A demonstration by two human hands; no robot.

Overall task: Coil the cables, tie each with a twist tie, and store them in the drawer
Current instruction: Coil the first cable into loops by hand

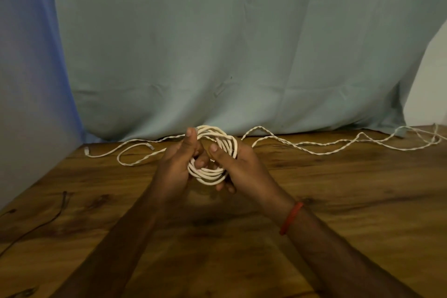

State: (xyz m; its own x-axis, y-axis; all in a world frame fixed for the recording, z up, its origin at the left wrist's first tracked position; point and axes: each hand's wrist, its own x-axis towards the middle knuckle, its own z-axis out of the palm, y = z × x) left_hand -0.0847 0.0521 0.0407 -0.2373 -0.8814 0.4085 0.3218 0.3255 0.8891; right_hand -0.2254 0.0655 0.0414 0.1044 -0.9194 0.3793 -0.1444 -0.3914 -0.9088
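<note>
Two hands hold a white coil over a wooden table.
The table [338, 201] is dark-grained wood, with a pale green cloth [217, 43] hanging behind it and a wall [24, 104] to the left. The left hand [176, 164] and right hand [244, 164] have their fingers curled round the coil [208, 175], thumbs on its near face. Beyond the fingertips, the tail [260, 128] snakes rightward, and its plug [86, 151] lies far left of them. A dark wire [63, 203] lies well left of the fingers. A red band [291, 218] circles the right wrist.

Left hand [176, 164] and right hand [243, 164] meet, fingers curled, thumbs raised
</note>
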